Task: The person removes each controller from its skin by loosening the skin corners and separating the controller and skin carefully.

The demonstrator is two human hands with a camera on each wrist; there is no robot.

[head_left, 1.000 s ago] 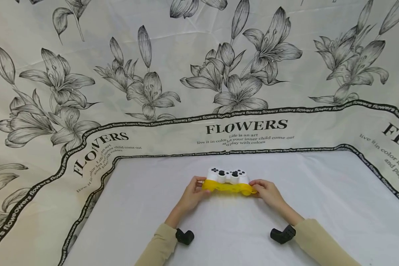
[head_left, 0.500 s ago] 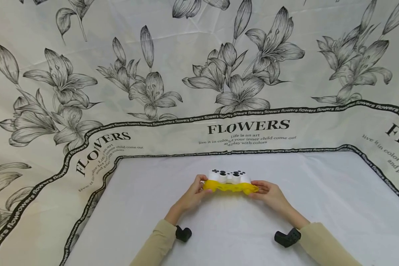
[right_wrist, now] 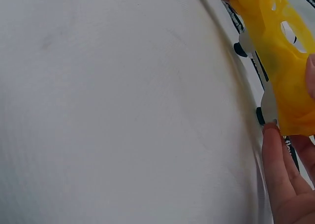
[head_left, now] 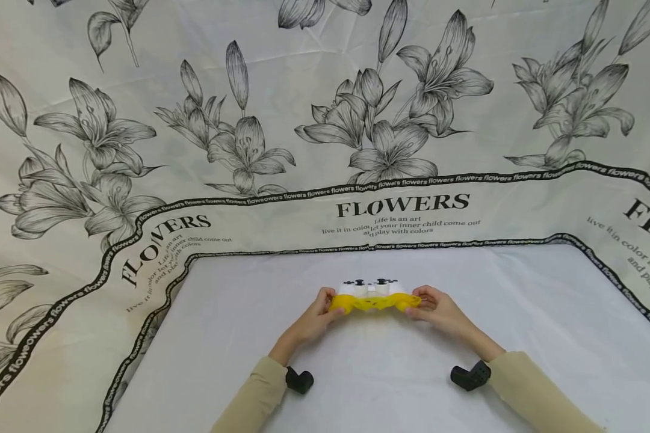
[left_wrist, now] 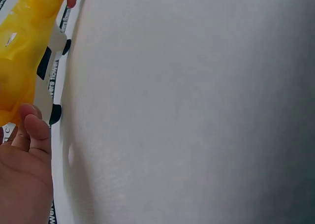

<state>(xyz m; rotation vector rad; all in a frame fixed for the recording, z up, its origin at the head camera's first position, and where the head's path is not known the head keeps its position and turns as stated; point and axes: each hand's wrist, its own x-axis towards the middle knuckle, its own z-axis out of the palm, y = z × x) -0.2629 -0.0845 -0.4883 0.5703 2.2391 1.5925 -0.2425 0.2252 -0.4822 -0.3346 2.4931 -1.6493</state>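
A white game controller (head_left: 348,289) with black sticks and buttons is held up near the middle of the table in the head view. Its grips sit inside a yellow silicone cover (head_left: 376,302), with the white top part sticking out beyond it. My left hand (head_left: 316,316) pinches the left end of the cover between thumb and fingers. At the other end my right hand (head_left: 439,313) grips the cover the same way. In the right wrist view, openings show in the yellow cover (right_wrist: 283,81), and a fingertip lies right at the white shell.
The table is covered by a white cloth (head_left: 379,373). Behind it hangs a curtain (head_left: 281,225) with printed flowers and lettering. A black wrist mount (head_left: 300,380) sits at the left cuff, another black mount (head_left: 470,376) at the right.
The controller has tilted, so its button face now shows nearly edge-on. My right hand has shifted its fingers along the cover's right end. My left hand keeps its hold.
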